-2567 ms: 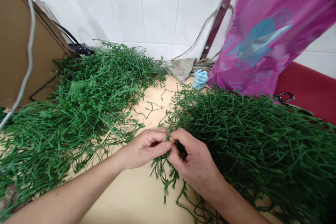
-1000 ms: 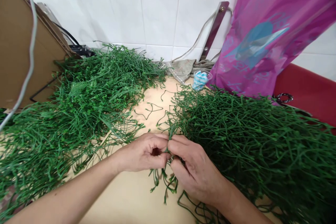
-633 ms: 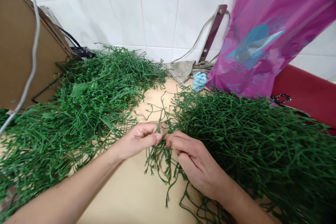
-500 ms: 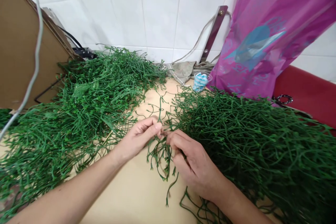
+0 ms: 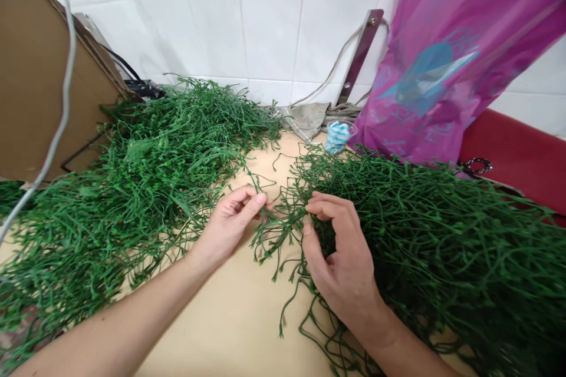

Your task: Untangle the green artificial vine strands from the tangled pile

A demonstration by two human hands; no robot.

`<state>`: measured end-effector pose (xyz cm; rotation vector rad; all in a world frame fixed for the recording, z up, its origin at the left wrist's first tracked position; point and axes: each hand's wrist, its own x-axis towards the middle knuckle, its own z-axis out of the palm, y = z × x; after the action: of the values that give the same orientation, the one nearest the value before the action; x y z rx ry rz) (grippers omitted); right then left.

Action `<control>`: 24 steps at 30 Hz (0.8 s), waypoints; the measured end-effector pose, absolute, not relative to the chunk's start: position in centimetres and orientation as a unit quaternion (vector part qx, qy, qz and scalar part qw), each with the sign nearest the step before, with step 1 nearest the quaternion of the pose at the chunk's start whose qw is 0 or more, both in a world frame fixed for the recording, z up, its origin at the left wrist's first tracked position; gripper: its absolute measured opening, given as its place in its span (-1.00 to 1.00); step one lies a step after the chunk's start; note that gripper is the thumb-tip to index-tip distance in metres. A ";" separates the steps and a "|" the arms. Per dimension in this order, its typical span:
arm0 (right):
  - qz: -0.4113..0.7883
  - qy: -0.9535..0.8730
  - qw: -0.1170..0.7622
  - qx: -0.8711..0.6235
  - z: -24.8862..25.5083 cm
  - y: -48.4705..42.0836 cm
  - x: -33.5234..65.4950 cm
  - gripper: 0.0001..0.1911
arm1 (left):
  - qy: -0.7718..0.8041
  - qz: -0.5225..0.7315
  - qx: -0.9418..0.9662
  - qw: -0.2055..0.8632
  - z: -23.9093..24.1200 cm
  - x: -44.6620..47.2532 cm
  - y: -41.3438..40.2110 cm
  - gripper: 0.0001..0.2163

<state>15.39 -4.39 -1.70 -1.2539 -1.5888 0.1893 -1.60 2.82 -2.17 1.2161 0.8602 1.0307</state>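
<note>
My left hand (image 5: 239, 215) pinches a thin green artificial plant stem (image 5: 252, 175) between thumb and forefinger. The stem's upper end slants up and left, and branching tips hang below the fingers. To its right, my right hand (image 5: 338, 247) has thumb and forefinger nearly together on a green stem at the near edge of the right heap of stems (image 5: 433, 218); its other fingers are curled. Which strand it grips is partly lost among the tangle. Another heap of leafier green stems (image 5: 168, 159) lies on the left.
A cardboard box (image 5: 48, 88) stands at the left, with a pale cable (image 5: 66, 70) hanging before it. Behind the right heap are a purple plastic bag (image 5: 433, 70), a cup with blue-and-white pieces (image 5: 338, 136) and a red object (image 5: 513, 159). A tiled wall (image 5: 269, 23) closes off the back.
My hands were close together on one stem; my right hand has moved right and up to the right heap. The stem in my left hand now leans left.
</note>
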 end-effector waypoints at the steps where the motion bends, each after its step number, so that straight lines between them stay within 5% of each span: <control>1: 0.082 -0.675 0.518 -0.518 -1.5 -4.5 15.4 -0.76 | 0.378 0.443 0.539 0.608 -2.2 -1.6 2.8 -0.76; 10: 0.140 -0.715 0.464 -0.504 -1.8 -4.7 15.4 -0.70 | 0.356 0.411 0.639 0.545 -0.7 -0.9 1.8 -0.75; 14: 0.150 -0.700 0.478 -0.509 -2.2 -4.2 15.1 -0.90 | 0.349 0.403 0.625 0.570 -0.6 -0.9 1.8 -0.75; 24: 0.214 -0.633 0.510 -0.541 -1.9 -4.2 15.5 -0.91 | 0.334 0.350 0.606 0.632 -1.1 -0.9 1.7 -0.82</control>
<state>15.53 -4.18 -1.89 -1.3027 -1.5242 0.5158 -0.89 1.69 -1.13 1.3861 0.7644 0.8012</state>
